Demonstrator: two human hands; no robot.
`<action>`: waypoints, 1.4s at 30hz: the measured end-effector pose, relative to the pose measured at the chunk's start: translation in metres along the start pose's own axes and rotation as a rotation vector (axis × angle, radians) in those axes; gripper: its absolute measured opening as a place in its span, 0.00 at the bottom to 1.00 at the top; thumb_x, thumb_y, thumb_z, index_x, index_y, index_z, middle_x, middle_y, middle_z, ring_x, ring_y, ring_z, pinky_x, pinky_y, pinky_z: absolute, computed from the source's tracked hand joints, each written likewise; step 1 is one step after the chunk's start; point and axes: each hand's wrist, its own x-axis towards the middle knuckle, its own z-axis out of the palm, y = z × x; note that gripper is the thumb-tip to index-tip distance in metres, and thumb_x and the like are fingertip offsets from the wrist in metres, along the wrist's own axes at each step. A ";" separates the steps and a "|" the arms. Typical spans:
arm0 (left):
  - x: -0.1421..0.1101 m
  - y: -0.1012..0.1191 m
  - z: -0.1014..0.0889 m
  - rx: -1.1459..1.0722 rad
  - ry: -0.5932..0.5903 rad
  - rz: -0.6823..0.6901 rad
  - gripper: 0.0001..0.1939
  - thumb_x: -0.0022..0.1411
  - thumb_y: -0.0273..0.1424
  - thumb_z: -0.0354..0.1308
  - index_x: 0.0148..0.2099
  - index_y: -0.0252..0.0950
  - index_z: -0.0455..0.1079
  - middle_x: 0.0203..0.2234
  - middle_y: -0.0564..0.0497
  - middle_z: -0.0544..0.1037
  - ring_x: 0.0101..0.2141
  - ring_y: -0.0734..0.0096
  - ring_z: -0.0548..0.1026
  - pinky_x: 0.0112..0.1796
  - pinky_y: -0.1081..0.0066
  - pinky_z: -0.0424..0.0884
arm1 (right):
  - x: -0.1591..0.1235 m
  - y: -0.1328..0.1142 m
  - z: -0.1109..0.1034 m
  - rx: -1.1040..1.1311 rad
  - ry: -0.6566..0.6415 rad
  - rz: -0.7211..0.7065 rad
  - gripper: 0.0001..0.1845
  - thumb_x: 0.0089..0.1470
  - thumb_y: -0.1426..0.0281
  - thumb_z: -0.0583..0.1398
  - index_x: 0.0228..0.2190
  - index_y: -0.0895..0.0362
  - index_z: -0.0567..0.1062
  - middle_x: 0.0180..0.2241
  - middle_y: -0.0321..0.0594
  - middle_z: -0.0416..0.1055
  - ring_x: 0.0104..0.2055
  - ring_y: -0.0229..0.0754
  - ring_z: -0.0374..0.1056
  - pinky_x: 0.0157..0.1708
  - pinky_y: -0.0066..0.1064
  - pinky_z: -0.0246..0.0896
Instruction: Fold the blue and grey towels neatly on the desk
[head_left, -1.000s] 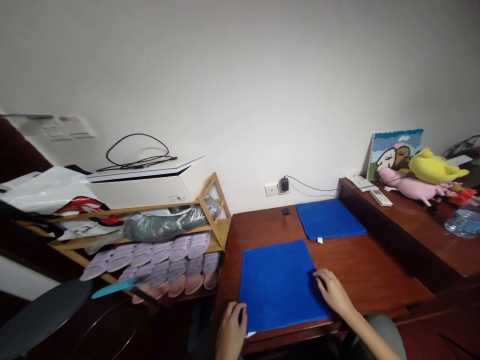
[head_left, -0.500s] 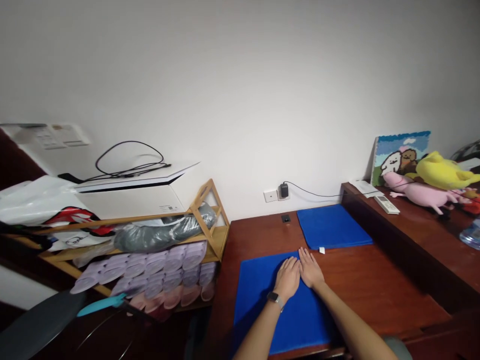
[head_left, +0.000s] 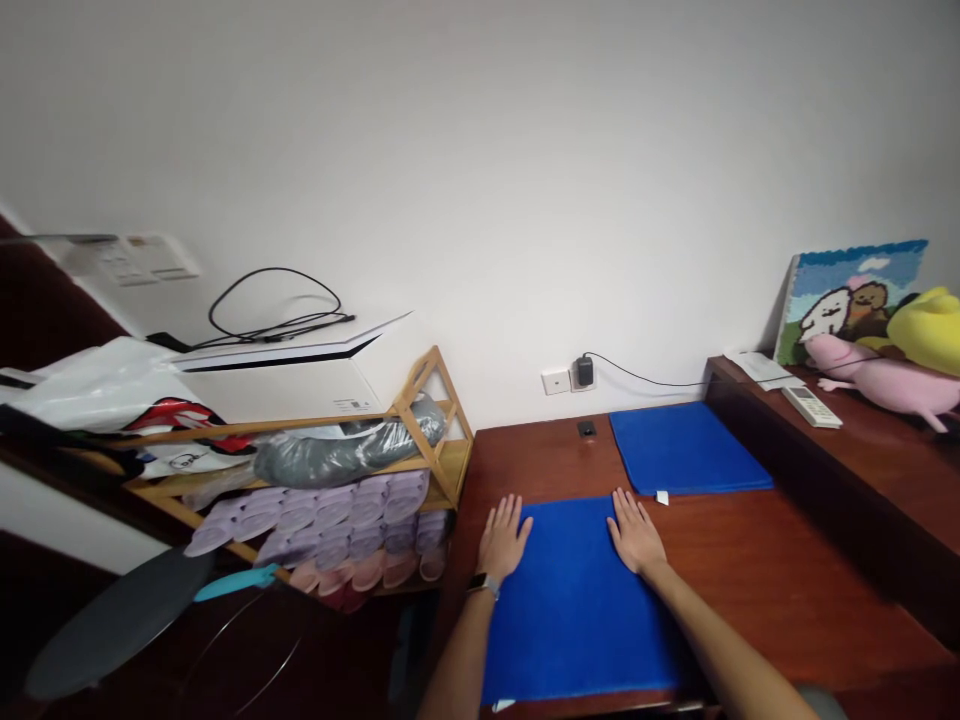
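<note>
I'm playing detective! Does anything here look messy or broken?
Yes, the white box on the wooden rack looks messy: its top isn't shut flat, so a dark gap shows along the front, and a black cable is looped on it. I see nothing spilled or broken, and the nearer blue cloth lies flat.

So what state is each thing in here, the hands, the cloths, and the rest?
Near blue cloth: spread flat.
Far blue cloth: lying flat.
Left hand: open, at the near cloth's far left corner.
Right hand: open, at its far right corner.
Black adapter: plugged in.
Black cable: loosely looped.
Picture: propped upright.
Remote: lying flat.
Lilac slippers: lined up in rows.
</note>
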 end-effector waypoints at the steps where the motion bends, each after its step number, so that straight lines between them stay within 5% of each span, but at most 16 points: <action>1: -0.001 -0.015 -0.001 0.003 -0.003 -0.021 0.36 0.77 0.49 0.32 0.77 0.36 0.49 0.74 0.45 0.53 0.73 0.58 0.50 0.70 0.52 0.50 | 0.000 0.000 0.000 -0.006 -0.004 0.002 0.39 0.70 0.56 0.38 0.73 0.64 0.46 0.75 0.43 0.40 0.77 0.44 0.34 0.74 0.41 0.31; 5: -0.002 -0.038 0.005 0.008 0.023 -0.032 0.35 0.77 0.47 0.32 0.77 0.35 0.47 0.74 0.46 0.52 0.73 0.60 0.51 0.70 0.53 0.50 | 0.003 -0.002 -0.004 -0.030 -0.036 0.018 0.39 0.70 0.56 0.38 0.73 0.65 0.46 0.75 0.43 0.39 0.77 0.44 0.33 0.74 0.41 0.30; 11: -0.001 -0.036 0.009 0.022 0.068 -0.019 0.33 0.77 0.46 0.34 0.78 0.39 0.45 0.73 0.47 0.55 0.72 0.58 0.52 0.70 0.50 0.50 | 0.000 0.001 -0.010 -0.026 -0.029 0.007 0.39 0.70 0.55 0.38 0.73 0.64 0.45 0.76 0.44 0.38 0.77 0.43 0.33 0.74 0.40 0.31; 15: -0.003 -0.026 0.002 0.029 0.197 0.024 0.32 0.77 0.42 0.35 0.78 0.38 0.44 0.72 0.45 0.58 0.72 0.58 0.54 0.70 0.50 0.51 | -0.008 0.004 -0.006 -0.013 -0.013 -0.026 0.39 0.70 0.54 0.36 0.73 0.61 0.46 0.76 0.42 0.39 0.77 0.42 0.33 0.74 0.41 0.30; 18: -0.001 0.023 0.002 -0.010 0.261 0.140 0.32 0.78 0.41 0.35 0.77 0.37 0.46 0.72 0.44 0.59 0.72 0.58 0.55 0.70 0.51 0.52 | -0.011 0.004 -0.004 -0.003 -0.036 -0.011 0.39 0.70 0.54 0.36 0.73 0.61 0.45 0.75 0.42 0.39 0.77 0.42 0.33 0.74 0.42 0.29; 23: 0.005 0.154 0.023 -0.120 0.112 0.358 0.33 0.78 0.44 0.32 0.77 0.36 0.46 0.73 0.46 0.57 0.72 0.62 0.52 0.70 0.54 0.51 | -0.011 0.005 -0.005 -0.034 -0.046 -0.025 0.37 0.69 0.60 0.39 0.73 0.62 0.46 0.75 0.42 0.39 0.77 0.43 0.32 0.74 0.42 0.29; 26: 0.008 0.189 0.035 -0.164 0.031 0.347 0.33 0.78 0.45 0.30 0.78 0.37 0.43 0.73 0.47 0.56 0.73 0.63 0.50 0.71 0.54 0.49 | -0.012 0.006 -0.005 -0.051 -0.054 -0.046 0.36 0.68 0.62 0.40 0.73 0.60 0.48 0.75 0.41 0.39 0.77 0.43 0.31 0.74 0.43 0.30; 29: 0.007 0.163 0.032 -0.151 0.009 0.299 0.34 0.77 0.47 0.30 0.78 0.39 0.44 0.74 0.48 0.54 0.73 0.62 0.50 0.71 0.53 0.48 | -0.012 0.005 -0.006 -0.035 -0.053 -0.015 0.38 0.69 0.58 0.38 0.73 0.63 0.45 0.75 0.42 0.38 0.77 0.43 0.31 0.74 0.43 0.28; 36: -0.005 0.017 0.001 0.012 -0.002 0.001 0.36 0.76 0.49 0.32 0.77 0.35 0.47 0.74 0.44 0.54 0.73 0.57 0.50 0.70 0.51 0.49 | -0.013 0.001 -0.009 0.011 -0.048 0.009 0.39 0.70 0.55 0.37 0.73 0.63 0.44 0.76 0.42 0.38 0.77 0.42 0.31 0.74 0.42 0.26; 39: -0.007 -0.011 0.003 0.026 0.023 -0.023 0.35 0.77 0.46 0.33 0.77 0.34 0.47 0.74 0.44 0.53 0.73 0.58 0.50 0.70 0.52 0.50 | -0.012 0.001 -0.008 0.004 -0.044 0.012 0.39 0.70 0.55 0.37 0.73 0.63 0.44 0.76 0.42 0.38 0.77 0.42 0.31 0.74 0.42 0.26; 42: -0.007 -0.015 0.011 0.016 0.053 -0.025 0.34 0.77 0.45 0.32 0.78 0.36 0.45 0.74 0.44 0.54 0.73 0.57 0.51 0.69 0.51 0.52 | -0.011 0.002 -0.006 -0.006 -0.048 0.010 0.39 0.70 0.55 0.38 0.73 0.63 0.44 0.76 0.42 0.38 0.77 0.42 0.31 0.74 0.42 0.26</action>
